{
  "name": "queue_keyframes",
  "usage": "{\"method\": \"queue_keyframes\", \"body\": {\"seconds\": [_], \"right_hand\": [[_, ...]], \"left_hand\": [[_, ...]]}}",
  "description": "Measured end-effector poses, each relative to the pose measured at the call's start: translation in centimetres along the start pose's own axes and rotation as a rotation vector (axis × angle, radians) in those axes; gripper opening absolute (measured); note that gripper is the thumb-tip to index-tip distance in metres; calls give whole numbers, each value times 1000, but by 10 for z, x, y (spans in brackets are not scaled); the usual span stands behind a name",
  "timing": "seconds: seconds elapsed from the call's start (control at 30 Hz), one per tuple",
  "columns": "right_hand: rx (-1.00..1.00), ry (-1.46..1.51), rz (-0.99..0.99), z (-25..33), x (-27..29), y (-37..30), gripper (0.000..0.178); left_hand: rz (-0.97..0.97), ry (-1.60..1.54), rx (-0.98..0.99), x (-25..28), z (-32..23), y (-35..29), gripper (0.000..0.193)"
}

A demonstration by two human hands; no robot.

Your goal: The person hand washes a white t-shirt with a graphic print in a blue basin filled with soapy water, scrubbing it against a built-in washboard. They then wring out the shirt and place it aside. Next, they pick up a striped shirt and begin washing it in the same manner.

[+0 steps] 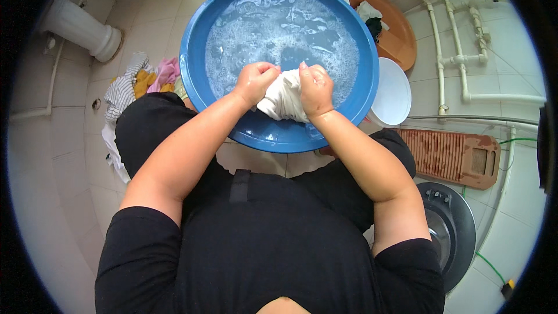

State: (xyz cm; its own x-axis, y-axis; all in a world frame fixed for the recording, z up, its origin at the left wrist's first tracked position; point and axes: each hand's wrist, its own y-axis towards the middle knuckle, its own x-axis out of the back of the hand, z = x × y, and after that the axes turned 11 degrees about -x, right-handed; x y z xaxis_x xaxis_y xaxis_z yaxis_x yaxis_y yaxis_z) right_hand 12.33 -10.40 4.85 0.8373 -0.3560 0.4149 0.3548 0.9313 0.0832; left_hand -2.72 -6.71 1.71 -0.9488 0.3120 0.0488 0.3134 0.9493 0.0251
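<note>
A wet white cloth (283,100) is bunched between my two fists, over the near side of a large round blue basin (192,81). My left hand (256,83) is closed on the cloth's left side, and my right hand (317,88) grips its right side. Both thumbs point toward each other along the top. Cloudy, soapy water (285,35) with foam fills the basin behind my hands. The cloth's lower folds hang close to the near inner wall; whether they touch it I cannot tell.
At left lies a pile of clothes, with a striped garment (129,87) and a pink one (165,72). Right of the basin stand a white bucket (390,93), a brown basin (401,38) holding cloth, a brown washboard (447,151) and wall pipes (439,52). A dark grey appliance (462,227) sits lower right.
</note>
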Motion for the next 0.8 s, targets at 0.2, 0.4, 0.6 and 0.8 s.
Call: {"method": "queue_keyframes", "body": {"seconds": [0.2, 0.4, 0.6, 0.8], "right_hand": [[363, -290, -67, -4, -5, 12, 22], [599, -449, -13, 2, -7, 22, 22], [682, -530, -31, 10, -8, 22, 20], [101, -457, 70, -7, -17, 34, 34]], "left_hand": [[53, 293, 121, -3, -4, 19, 33], [77, 343, 190, 0, 3, 26, 33], [65, 398, 216, 3, 4, 28, 33], [20, 250, 218, 8, 6, 30, 41]]}}
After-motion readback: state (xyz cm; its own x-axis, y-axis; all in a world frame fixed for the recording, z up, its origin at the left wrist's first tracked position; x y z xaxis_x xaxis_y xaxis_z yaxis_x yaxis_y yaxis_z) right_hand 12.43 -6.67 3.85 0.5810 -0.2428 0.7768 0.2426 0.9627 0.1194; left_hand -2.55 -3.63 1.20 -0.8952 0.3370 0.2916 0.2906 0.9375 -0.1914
